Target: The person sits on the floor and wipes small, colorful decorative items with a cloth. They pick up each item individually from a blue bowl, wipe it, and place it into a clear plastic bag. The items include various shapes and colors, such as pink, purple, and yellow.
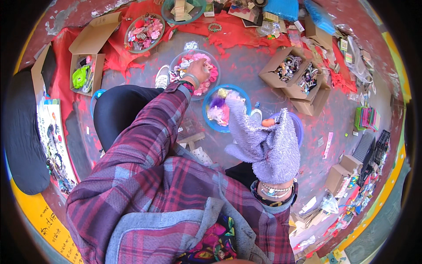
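Note:
My left hand [198,71] reaches down into a clear round basin [170,61] of pink, red and white fabric hair accessories [212,75]. Its fingers are curled in among them, and whatever they grip is hidden. A fluffy lavender towel [279,152] is draped over my right hand [267,122], covering nearly all of it. One fingertip shows at the towel's upper fold, pinching the cloth. Just left of that towel stands a blue basin [208,124] with white, pink, yellow and purple fluffy pieces [218,109]. Part of a purple basin [298,127] shows behind the towel.
Open cardboard boxes [295,90] of hair ties stand at the right; another box [99,72] holds a bright green item [80,77] at the left. A basin of red and pink pieces [145,33] sits at the back. A green basket [363,118] and packets line the right edge.

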`<state>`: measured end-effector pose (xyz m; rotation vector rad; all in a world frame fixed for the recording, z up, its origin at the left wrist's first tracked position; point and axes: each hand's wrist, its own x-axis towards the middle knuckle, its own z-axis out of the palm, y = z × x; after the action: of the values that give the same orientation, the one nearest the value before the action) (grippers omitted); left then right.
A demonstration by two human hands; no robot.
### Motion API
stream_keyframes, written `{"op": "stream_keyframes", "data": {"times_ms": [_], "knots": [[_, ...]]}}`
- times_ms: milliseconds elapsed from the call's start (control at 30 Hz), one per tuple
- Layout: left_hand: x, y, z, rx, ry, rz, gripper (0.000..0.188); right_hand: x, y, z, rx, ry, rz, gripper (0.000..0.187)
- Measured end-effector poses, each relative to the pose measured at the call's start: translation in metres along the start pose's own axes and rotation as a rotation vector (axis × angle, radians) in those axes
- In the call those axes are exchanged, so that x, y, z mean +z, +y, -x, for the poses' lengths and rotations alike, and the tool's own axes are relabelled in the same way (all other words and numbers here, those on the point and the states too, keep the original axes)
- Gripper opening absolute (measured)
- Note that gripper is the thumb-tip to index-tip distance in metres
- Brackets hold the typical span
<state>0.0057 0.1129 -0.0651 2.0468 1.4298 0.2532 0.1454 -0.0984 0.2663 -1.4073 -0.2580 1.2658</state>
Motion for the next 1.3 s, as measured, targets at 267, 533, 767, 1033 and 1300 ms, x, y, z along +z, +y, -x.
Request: {"op": "stream_keyframes", "data": {"times_ms": [267, 533, 767, 1033, 1300], "knots": [[0.013, -0.023, 0.013, 0.080, -0.017, -0.171, 0.062, 0.005, -0.002, -0.002, -0.029, -0.037, 0.100, 0.031], [0.023, -0.031, -0.004, -0.127, -0.104, -0.160, 0.039, 0.006, 0.011, -0.006, 0.081, -0.006, -0.127, 0.035], [-0.003, -0.013, 0.011, 0.003, -0.090, 0.066, 0.024, -0.005, 0.018, -0.015, 0.067, -0.059, -0.120, 0.035], [-0.065, 0.041, 0.023, -0.188, -0.425, 1.498, 0.023, -0.024, 0.031, -0.024, -0.240, -0.077, -0.115, 0.033], [-0.155, 0.132, 0.098, -0.014, -0.656, 1.546, 0.020, -0.016, 0.013, -0.002, -0.254, -0.235, -0.339, 0.030]]}}
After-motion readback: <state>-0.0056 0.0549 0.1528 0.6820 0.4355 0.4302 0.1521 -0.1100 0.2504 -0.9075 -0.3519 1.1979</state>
